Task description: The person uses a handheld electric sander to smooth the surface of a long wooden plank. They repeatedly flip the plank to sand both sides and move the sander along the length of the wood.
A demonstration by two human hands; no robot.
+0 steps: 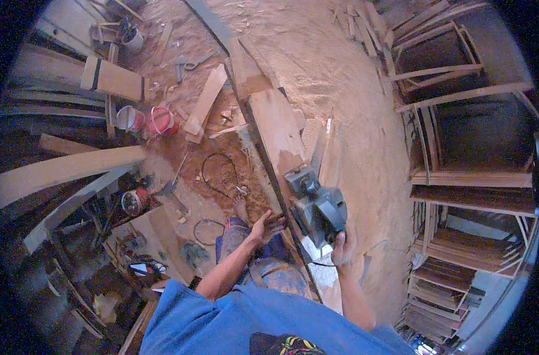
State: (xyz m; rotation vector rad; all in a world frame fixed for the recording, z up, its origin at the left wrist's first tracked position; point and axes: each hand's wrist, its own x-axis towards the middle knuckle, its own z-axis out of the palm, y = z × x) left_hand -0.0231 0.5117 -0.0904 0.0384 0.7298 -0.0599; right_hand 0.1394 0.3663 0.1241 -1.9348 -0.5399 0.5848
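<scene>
My right hand (342, 248) is closed at the rear end of a dark power planer (315, 207). The planer has a boxy front and a rounded side housing. It rests at the near end of a pale wooden board (276, 121), which lies lengthwise on a narrow bench (254, 139). My left hand (268, 226) is held out by the bench's left edge, fingers extended and holding nothing. Whether its fingertips touch the edge I cannot tell. A white and grey sheet-like patch (321, 266) shows below the planer.
Sawdust (370, 177) covers the floor on the right. A loose plank (207, 100), a red bucket (161, 120) and a black cable (204, 168) lie left of the bench. Stacked timber (68, 171) lines the left side; wooden frames (470, 177) stand along the right.
</scene>
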